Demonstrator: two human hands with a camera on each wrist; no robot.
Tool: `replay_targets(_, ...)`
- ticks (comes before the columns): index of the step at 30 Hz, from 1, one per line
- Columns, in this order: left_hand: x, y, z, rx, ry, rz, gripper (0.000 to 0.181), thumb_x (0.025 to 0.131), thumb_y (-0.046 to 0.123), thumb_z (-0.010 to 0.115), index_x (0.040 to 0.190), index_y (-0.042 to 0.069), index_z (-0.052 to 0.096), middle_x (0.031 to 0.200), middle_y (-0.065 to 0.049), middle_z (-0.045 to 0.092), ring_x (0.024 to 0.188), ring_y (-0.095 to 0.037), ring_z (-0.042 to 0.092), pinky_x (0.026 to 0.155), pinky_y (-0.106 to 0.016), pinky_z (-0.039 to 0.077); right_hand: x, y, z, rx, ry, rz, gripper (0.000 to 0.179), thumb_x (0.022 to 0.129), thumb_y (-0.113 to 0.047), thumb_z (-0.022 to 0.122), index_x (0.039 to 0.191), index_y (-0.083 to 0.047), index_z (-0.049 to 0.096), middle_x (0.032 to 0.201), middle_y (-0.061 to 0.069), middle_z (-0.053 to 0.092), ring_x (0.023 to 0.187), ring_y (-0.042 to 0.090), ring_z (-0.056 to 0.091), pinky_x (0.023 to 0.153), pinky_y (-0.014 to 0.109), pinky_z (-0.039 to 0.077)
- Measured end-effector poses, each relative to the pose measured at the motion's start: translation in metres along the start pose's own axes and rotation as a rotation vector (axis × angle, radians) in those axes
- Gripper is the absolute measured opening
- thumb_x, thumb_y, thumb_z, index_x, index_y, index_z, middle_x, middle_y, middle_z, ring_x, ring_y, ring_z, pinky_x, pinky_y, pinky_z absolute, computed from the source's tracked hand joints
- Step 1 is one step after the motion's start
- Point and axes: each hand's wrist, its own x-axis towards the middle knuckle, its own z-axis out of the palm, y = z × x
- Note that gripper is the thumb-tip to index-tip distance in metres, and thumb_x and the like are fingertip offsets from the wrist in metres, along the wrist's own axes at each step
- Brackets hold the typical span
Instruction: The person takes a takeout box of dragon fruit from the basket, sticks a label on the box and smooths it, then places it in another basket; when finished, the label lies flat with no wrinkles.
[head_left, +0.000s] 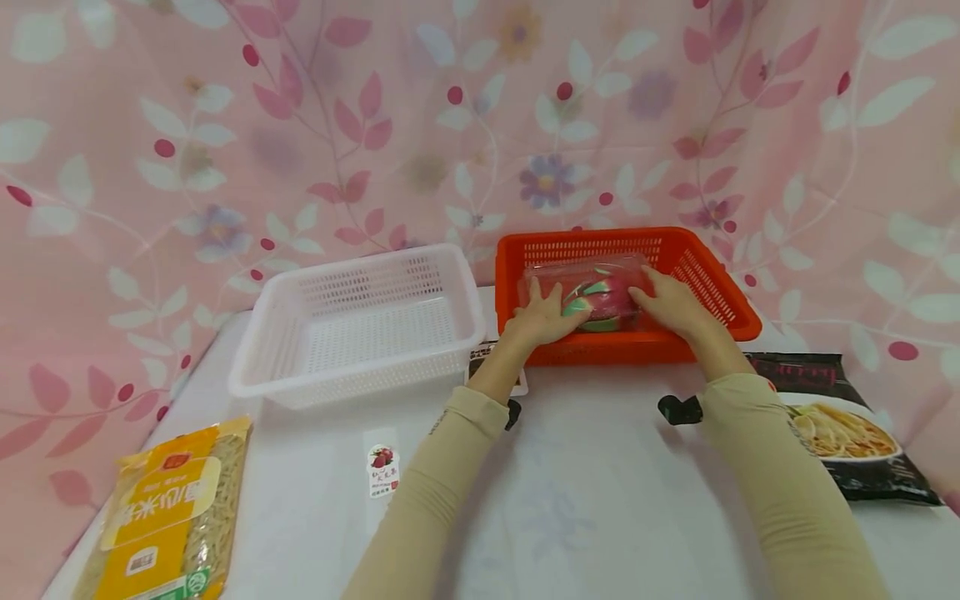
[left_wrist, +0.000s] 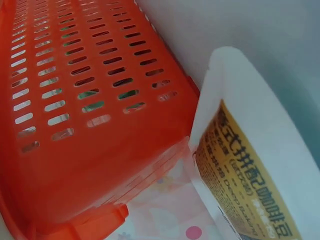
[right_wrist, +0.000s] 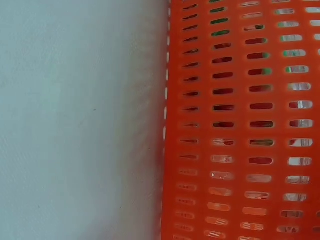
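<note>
In the head view, a clear plastic box [head_left: 570, 271] with a pink and green dragon fruit [head_left: 611, 304] in it sits within the red basket [head_left: 600, 351]. My left hand [head_left: 538, 322] holds the box's left side, its thumb stretched toward the fruit. At the opposite end, my right hand [head_left: 677, 307] grips the right side with thumb and fingers. Both wrists pass over the basket's front rim. Each wrist view faces the slotted basket wall [right_wrist: 215, 115], with bits of green and red showing through; the hands themselves are out of those views.
Left of the red basket stands a white basket [head_left: 352, 367]. Between them is a white pouch with a brown label [left_wrist: 240, 170]. A yellow noodle bag [head_left: 165, 517] lies front left, a black noodle bag [head_left: 847, 433] at right. A fruit-printed label [head_left: 383, 469] lies on the table.
</note>
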Motion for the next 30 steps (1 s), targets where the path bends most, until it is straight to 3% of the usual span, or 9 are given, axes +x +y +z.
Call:
replay_targets(8,-0.004,0.005,0.000,-0.052,0.095,0.040,0.071,0.084,0.063,0.046,0.144,0.030,0.029,0.154,-0.007,0.000,0.124,-0.053,0.027,0.091,-0.062,0.033,-0.008,-0.005,-0.006,-0.014,0.035,-0.028,0.061,0.098,-0.032,0.038,0.141,0.008,0.021,0.134,0.035,0.033,0.124,0.050,0.028,0.101,0.059,0.020)
replay_targets(14,-0.004,0.005,-0.001,-0.079,0.160,0.068,0.064,0.085,0.057,0.048,0.141,0.028,0.036,0.153,-0.005,0.007,0.121,-0.052,0.030,0.095,-0.061,0.029,-0.011,-0.011,-0.008,-0.011,0.055,-0.056,0.056,0.098,-0.026,0.038,0.138,0.011,0.027,0.133,0.035,0.035,0.124,0.048,0.030,0.101,0.057,0.022)
replay_targets(19,-0.009,0.006,-0.004,-0.048,0.240,0.128,0.064,0.086,0.053,0.049,0.141,0.024,0.038,0.151,-0.006,0.015,0.111,-0.047,0.038,0.094,-0.056,0.031,-0.014,-0.019,-0.009,0.024,0.134,-0.086,0.051,0.096,-0.019,0.041,0.135,0.012,0.030,0.131,0.035,0.037,0.123,0.048,0.031,0.101,0.057,0.022)
replay_targets(24,-0.016,0.012,-0.011,-0.041,0.279,0.168,0.063,0.086,0.054,0.048,0.141,0.025,0.037,0.152,-0.004,0.015,0.105,-0.043,0.041,0.090,-0.052,0.034,-0.021,-0.027,-0.015,0.025,0.225,-0.095,0.048,0.094,-0.015,0.043,0.134,0.011,0.035,0.127,0.035,0.041,0.120,0.047,0.034,0.100,0.057,0.024)
replay_targets(30,-0.025,0.017,-0.031,0.097,0.325,0.234,0.063,0.087,0.058,0.041,0.142,0.026,0.036,0.151,-0.003,0.018,0.114,-0.036,0.041,0.084,-0.044,0.037,-0.032,-0.038,-0.029,0.032,0.259,-0.112,0.050,0.095,-0.021,0.043,0.137,0.006,0.034,0.134,0.031,0.037,0.125,0.045,0.030,0.101,0.057,0.022)
